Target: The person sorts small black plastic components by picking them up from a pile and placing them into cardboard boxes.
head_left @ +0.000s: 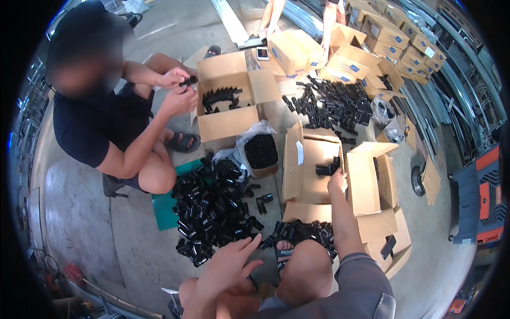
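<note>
My right hand [338, 181] reaches into an opened cardboard box [315, 187] and grips a black T-shaped fitting [327, 169]. Close to my knees, my left hand [237, 261] has its fingers stretched out and apart, with nothing seen in it. Just beyond its fingertips lies a large heap of glossy black fittings [204, 218], partly on a green sheet [162, 211]. A smaller heap of such fittings [303, 232] sits by my sandalled foot, against the box's near flap. A few loose fittings [263, 202] are between the heap and the box.
At the left, a seated person [90, 122] handles a black fitting beside a box [227, 121] partly filled with them. A plastic-lined box of small black parts [261, 151] stands mid-floor. Farther off are another black pile [332, 106], stacked cartons [390, 34] and another worker's arms [273, 16].
</note>
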